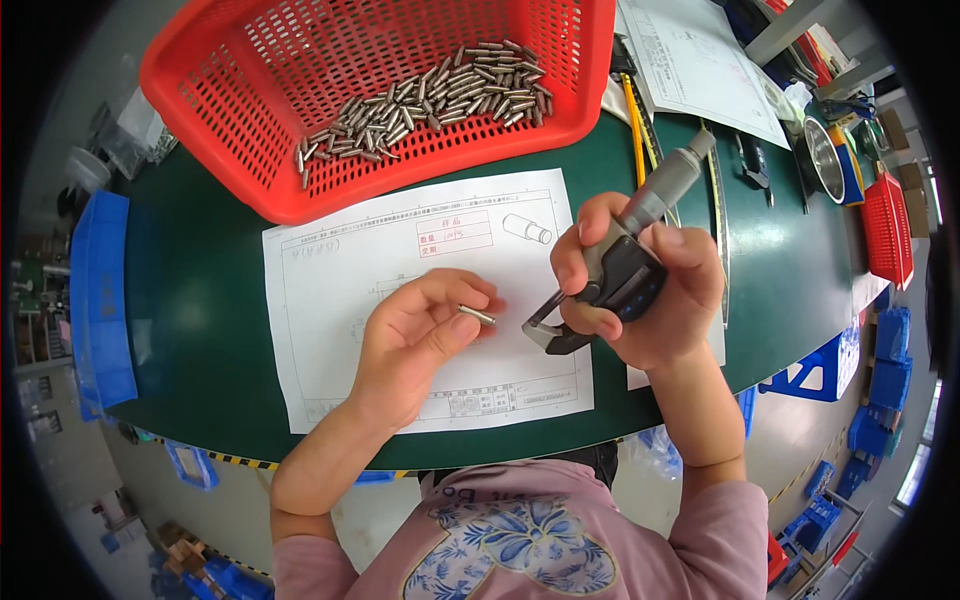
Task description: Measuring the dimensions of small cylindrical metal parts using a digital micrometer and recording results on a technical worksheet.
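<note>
Between the thumb and fingers of my left hand [420, 330] is a small metal pin [477, 315], pinched above a printed drawing sheet [330, 270]. My right hand [665, 285] grips a micrometer [628, 275] with a dark body and a grey thimble that points up and to the right. The micrometer's curved frame and measuring gap face my left hand; the pin is a short way left of the gap and apart from it. Many similar metal pins [440, 95] lie heaped in a red plastic basket [270, 195] beyond the sheet.
The green tabletop [195, 290] carries the sheet and basket. At the far right are more papers [700, 60], a yellow pencil-like strip [634, 130], a black-handled tool [752, 165], a metal bowl [823, 160] and a smaller red basket [888, 230]. A blue bin [100, 300] stands at the left edge.
</note>
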A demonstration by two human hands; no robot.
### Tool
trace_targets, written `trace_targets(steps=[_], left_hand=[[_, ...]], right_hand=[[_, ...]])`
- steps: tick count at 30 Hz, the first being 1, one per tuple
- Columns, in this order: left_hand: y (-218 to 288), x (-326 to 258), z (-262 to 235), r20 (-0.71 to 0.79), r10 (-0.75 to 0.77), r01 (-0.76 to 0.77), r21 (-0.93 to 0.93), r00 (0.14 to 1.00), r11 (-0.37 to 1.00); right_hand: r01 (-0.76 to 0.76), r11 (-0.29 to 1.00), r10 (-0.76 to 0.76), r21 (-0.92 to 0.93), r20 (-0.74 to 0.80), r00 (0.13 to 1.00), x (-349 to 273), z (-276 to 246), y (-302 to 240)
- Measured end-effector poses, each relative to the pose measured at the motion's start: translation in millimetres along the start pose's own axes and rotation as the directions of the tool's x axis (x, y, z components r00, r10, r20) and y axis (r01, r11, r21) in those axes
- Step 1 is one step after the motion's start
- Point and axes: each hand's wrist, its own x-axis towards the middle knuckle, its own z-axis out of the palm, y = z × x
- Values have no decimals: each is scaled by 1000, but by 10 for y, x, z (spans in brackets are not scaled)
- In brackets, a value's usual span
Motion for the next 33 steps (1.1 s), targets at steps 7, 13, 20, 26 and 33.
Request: trace_targets(steps=[7,13,20,26,33], left_hand=[[-14,-58,50,-55,-89,88,-17,995,996],[-48,-75,47,-60,-101,100,-16,993,995],[-22,-76,44,-97,-58,56,-25,994,998],[-44,-77,55,-101,-65,66,5,993,998],[-61,-85,55,-53,-56,55,-17,997,998]], right_hand=[[-233,953,264,194,-157,952,28,106,105],[-203,958,240,204,-176,955,13,99,125],[-196,955,240,224,-188,953,20,78,108],[-195,965,232,178,-218,948,20,76,153],[-182,975,203,131,-178,963,14,95,135]])
